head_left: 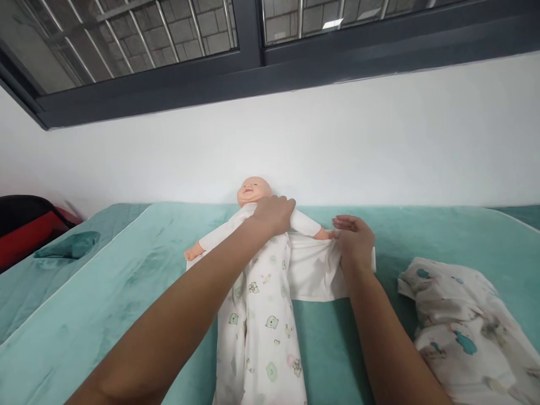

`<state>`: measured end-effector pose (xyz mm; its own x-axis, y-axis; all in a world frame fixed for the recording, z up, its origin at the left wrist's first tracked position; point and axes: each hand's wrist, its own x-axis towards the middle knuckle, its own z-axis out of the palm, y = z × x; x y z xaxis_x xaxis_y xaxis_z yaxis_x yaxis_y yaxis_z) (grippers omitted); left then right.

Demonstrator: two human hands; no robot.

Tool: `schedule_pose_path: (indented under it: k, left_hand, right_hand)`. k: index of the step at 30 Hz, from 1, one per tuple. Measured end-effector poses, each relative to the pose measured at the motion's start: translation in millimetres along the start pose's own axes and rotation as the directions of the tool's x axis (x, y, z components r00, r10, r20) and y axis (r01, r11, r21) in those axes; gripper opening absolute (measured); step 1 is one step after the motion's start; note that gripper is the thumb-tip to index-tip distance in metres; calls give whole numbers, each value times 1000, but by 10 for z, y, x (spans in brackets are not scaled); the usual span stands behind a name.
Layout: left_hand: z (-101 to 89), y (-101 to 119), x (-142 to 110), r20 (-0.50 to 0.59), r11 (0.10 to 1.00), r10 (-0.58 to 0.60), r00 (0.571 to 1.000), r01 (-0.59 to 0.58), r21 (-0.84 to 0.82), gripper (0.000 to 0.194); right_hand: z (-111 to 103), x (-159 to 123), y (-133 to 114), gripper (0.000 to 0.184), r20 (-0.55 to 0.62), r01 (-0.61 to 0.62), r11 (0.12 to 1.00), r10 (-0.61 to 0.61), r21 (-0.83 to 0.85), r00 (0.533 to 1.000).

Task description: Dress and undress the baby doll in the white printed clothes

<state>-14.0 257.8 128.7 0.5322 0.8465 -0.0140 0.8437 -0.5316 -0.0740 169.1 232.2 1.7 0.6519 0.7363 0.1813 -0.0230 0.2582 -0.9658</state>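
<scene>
A baby doll (253, 190) lies face up on the green bed cover, its head by the wall. It wears a white long-sleeved top (304, 221) and white printed trousers (270, 315). My left hand (274, 215) is closed over the doll's upper chest, beside the shoulder, and hides part of the top. At the doll's outstretched hand, my right hand (355, 239) pinches the raised edge of a white cloth (314, 270) spread beside the body. Whether my right fingers also touch the doll's hand is hard to see.
Bunched white printed fabric (468, 332) lies on the right of the green cover (147, 264). A red and black object (31, 228) stands at the far left. Behind the bed rise a white wall (337, 146) and a dark-framed, barred window (248, 34).
</scene>
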Motion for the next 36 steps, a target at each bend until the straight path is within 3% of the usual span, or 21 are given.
schedule_pose_path:
  k: [5,12,14,16,17,19,21,23,25,29,33,36]
  left_hand:
    - [-16,-44,-52,-27,1000,-19,999,19,6,31]
    - [246,125,55,18,999,13,1000,-13,-42,26]
    - [316,113,-19,-11,990,10,1000,-11,-138,26]
    - [398,31,-169,-118,964,-50,992,17,-264,28]
    - [451,-33,-266,-190,940,-118,975,48,-338,28]
    - [586,-188,-481,-298,851,-310,903,124,-509,28]
    - [748,-344,-686,-319,710,-505,802,175,-682,28]
    - [910,-469,-843,-285,573,-611,739,164,-803,28]
    - [1037,-550,-932,-261,490,-628,733,112,-864,28]
    - [1142,-607,-950,-259,457,-562,786,33,-889,29]
    - [1125,-601,-932,-302,509,-559,773,33,-860,29]
    - [1090,-580,-961,-345,593,-566,748,80,-801,28]
  right_hand:
    - [5,3,40,26,-63,-116,987,124,110,990]
    - [-41,144,3,22,-37,-211,929,233,302,972]
    - [-63,155,-46,20,-100,-161,957,190,243,977]
    - [-25,93,-117,17,-139,12,1000,-9,21,990]
    - [23,31,-155,16,-89,124,985,-135,-116,987]
    - [169,-138,-215,19,169,323,901,-283,-290,944]
    - [339,-330,-237,22,485,430,848,-249,-309,839]
    - [472,-491,-222,24,657,505,802,-197,-319,727]
    - [541,-585,-194,28,697,535,775,-177,-337,695]
    - [551,-601,-178,32,675,484,806,-148,-342,723]
    - [556,-592,-202,31,677,458,815,-113,-356,727]
    - [570,-643,-220,33,624,434,839,-153,-328,767]
